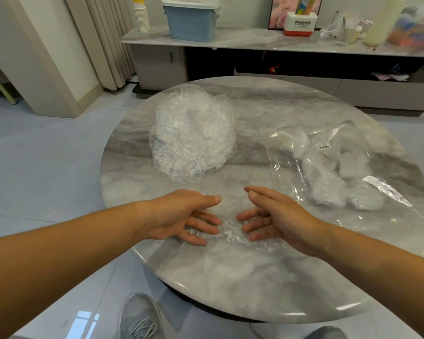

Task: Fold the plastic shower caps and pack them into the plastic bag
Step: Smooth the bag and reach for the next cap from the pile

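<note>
"While both hands lie spread over that one clear, crinkled plastic shower cap (228, 231) near the front edge of the round grey marble table (230, 280), what should the person mind?"

"Flatness first. The left hand (189, 216) and the right hand (275, 216) have their fingers stretched out and clasp nothing. The fingertips seem to rest on the film from either side, palms turned towards each other. I judge this to be the smoothing before a fold, so press the air outwards before bringing any edge over."

"And the fold itself?"

"Film like this is slippery and likely to spring back. I would pin one half under flat fingers, carry the other half across, then lay a palm on the crease. Fold again until it is about as compact as the whitish folded bundles (324, 183) already inside the flat transparent plastic bag (291, 143) on the right, the one with the small barcode label (323, 146)."

"Where does the rest wait?"

"A heap of loose transparent caps (194, 135) sits farther back on the left, well apart from the bag. The cap being worked lies nearer the person, roughly between the two."

"Risks?"

"That cap is close to the table's edge, so a sweep towards the body could slide it off. I also cannot tell which end of the bag is open. Find the mouth before lifting the folded cap."
</note>
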Available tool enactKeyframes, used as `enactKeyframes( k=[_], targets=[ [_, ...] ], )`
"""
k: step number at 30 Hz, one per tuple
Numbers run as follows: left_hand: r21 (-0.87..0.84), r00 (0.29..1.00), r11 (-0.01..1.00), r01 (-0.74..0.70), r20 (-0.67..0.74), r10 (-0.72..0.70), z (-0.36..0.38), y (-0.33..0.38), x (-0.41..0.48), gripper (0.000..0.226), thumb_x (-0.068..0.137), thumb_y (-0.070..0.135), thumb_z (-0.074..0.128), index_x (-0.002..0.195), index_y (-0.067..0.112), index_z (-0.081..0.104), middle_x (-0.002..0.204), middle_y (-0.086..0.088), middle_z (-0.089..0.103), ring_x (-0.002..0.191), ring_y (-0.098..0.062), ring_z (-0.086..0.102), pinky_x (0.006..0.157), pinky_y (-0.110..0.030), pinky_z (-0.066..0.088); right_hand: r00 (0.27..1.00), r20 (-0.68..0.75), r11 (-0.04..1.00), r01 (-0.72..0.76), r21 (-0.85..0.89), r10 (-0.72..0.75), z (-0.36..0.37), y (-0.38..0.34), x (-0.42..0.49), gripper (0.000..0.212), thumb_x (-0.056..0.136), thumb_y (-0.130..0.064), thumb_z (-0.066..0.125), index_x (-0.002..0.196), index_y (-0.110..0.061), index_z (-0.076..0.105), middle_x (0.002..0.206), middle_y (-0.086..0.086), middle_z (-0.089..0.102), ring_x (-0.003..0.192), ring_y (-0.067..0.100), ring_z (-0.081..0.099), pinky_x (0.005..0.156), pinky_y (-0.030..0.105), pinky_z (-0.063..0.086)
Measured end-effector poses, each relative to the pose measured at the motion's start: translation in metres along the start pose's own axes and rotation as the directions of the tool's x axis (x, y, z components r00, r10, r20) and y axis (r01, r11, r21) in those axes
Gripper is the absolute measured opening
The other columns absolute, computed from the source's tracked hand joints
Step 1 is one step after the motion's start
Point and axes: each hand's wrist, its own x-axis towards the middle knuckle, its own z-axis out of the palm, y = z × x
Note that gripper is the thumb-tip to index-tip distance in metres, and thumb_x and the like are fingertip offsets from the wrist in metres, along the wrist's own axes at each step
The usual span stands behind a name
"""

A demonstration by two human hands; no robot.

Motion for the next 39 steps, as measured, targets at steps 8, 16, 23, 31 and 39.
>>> enactKeyframes(
  k=[8, 16, 23, 31, 39],
  targets=[
    [0.069, 0.998, 0.997, -0.033, -0.051, 0.036, 0.006, -0.002, 0.003, 0.025, 0.091, 0.030, 0.073, 0.089, 0.011, 0.057, 0.109, -0.018, 0.074, 0.097, -0.026, 0.075, 0.083, -0.048, 0.061, 0.987, 0.051, 0.918, 0.163, -0.361, -0.155, 0.001, 0.011, -0.003, 0.038, 0.102, -0.036, 0.056, 0.090, -0.003, 0.072, 0.091, 0.015, 0.075, 0.073, 0.021, 0.068, 0.066, 0.037, 0.057],
    [-0.038, 0.987, 0.999, -0.025, -0.161, 0.019, -0.001, -0.005, 0.007, 0.029, 0.082, 0.019, 0.083, 0.085, 0.010, 0.056, 0.084, -0.014, 0.067, 0.083, -0.026, 0.075, 0.074, -0.049, 0.063, 0.886, 0.300, 0.322, 0.416, -0.850, -0.353, -0.011, 0.033, -0.017, 0.052, 0.094, -0.065, 0.035, 0.092, -0.029, 0.073, 0.087, -0.015, 0.052, 0.092, 0.000, 0.051, 0.079, 0.015, 0.040],
    [0.468, 0.902, 0.882, -0.049, -0.359, 0.241, -0.009, -0.011, 0.014, 0.051, 0.069, 0.029, 0.094, 0.096, 0.012, 0.055, 0.082, -0.006, 0.061, 0.057, -0.017, 0.060, 0.051, -0.032, 0.053, 0.863, 0.383, 0.193, 0.459, -0.867, -0.329, -0.006, 0.035, -0.018, 0.046, 0.102, -0.052, 0.034, 0.076, -0.022, 0.057, 0.081, -0.006, 0.050, 0.091, 0.001, 0.044, 0.077, 0.010, 0.034],
    [0.804, 0.863, 0.593, 0.052, -0.335, 0.379, -0.018, -0.016, 0.018, 0.058, 0.061, 0.064, 0.086, 0.096, 0.031, 0.053, 0.100, 0.002, 0.053, 0.073, -0.011, 0.060, 0.055, -0.023, 0.039, 0.678, 0.314, 0.254, 0.600, -0.758, -0.664, 0.006, 0.014, -0.027, 0.038, 0.098, -0.050, 0.045, 0.110, -0.027, 0.073, 0.090, -0.014, 0.065, 0.087, 0.006, 0.060, 0.078, 0.021, 0.047],
    [0.778, 0.854, 0.629, 0.007, -0.331, 0.401, -0.017, -0.017, 0.017, 0.053, 0.065, 0.057, 0.088, 0.087, 0.018, 0.061, 0.079, 0.004, 0.063, 0.067, -0.011, 0.060, 0.059, -0.026, 0.047, 0.727, 0.578, -0.171, 0.558, -0.812, -0.371, 0.002, 0.030, -0.005, 0.056, 0.102, -0.060, 0.033, 0.127, -0.023, 0.066, 0.136, 0.001, 0.058, 0.135, 0.022, 0.047, 0.121, 0.033, 0.024]
  ],
)
